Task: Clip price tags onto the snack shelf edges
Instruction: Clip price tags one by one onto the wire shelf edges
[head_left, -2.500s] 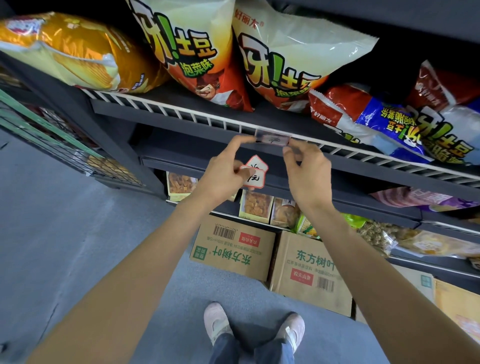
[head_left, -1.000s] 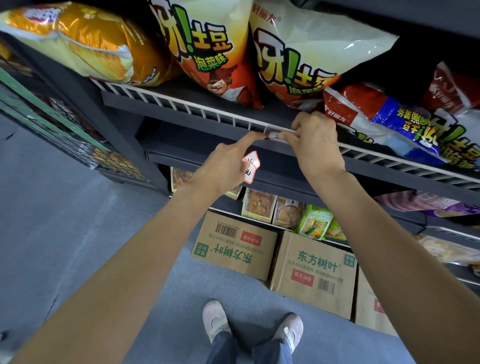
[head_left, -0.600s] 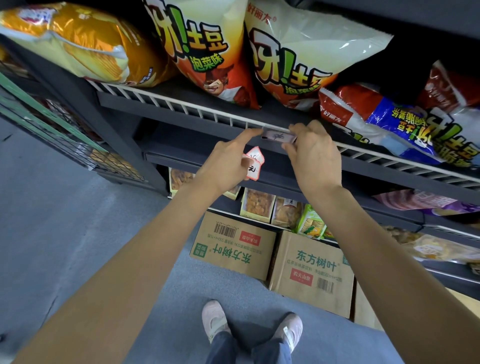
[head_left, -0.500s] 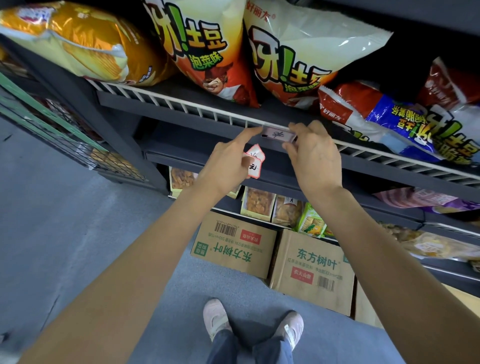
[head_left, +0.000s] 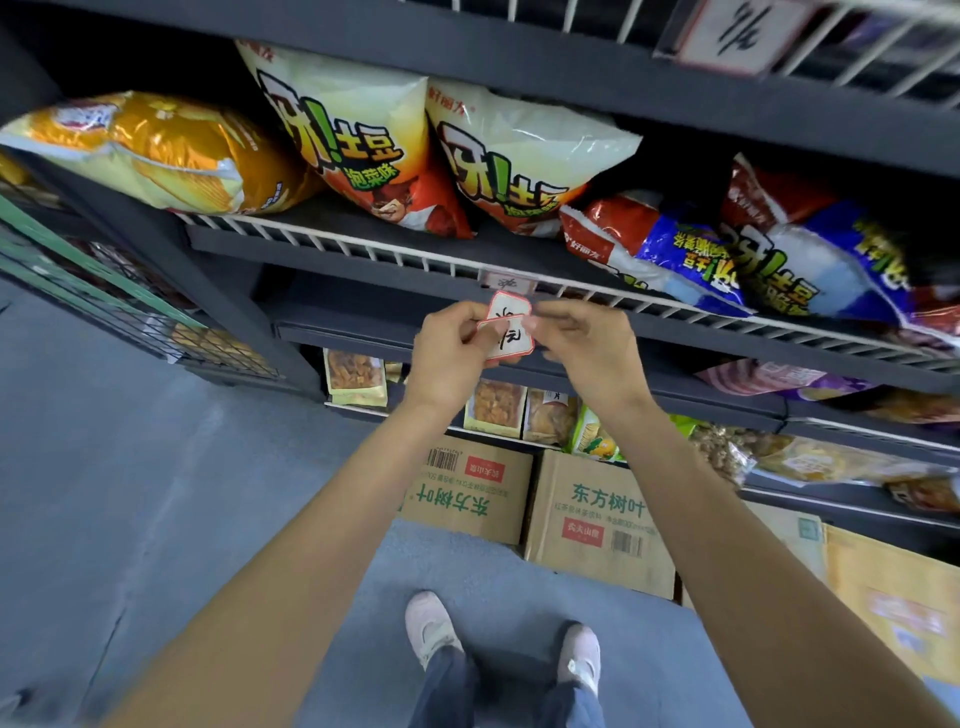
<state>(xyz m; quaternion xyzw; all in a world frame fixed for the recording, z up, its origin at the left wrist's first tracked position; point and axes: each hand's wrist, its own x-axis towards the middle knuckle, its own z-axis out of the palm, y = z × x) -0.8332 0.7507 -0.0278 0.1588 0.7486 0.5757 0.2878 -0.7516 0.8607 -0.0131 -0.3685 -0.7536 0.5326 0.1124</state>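
Two hands, left (head_left: 449, 353) and right (head_left: 587, 345), pinching red-edged tags (head_left: 509, 327), wire shelf edge (head_left: 332, 244), grey floor (head_left: 130, 467)

The writing on the clipped tag (head_left: 506, 283) on the white wire shelf edge (head_left: 363, 249) is too small to read. The left hand (head_left: 451, 349) covers the left part of the red-bordered cards (head_left: 508, 328); perhaps two cards overlap. The right hand (head_left: 587, 343) is motion-blurred at its fingertips. The upper tag (head_left: 737, 34) is blurred and cut by the top edge.
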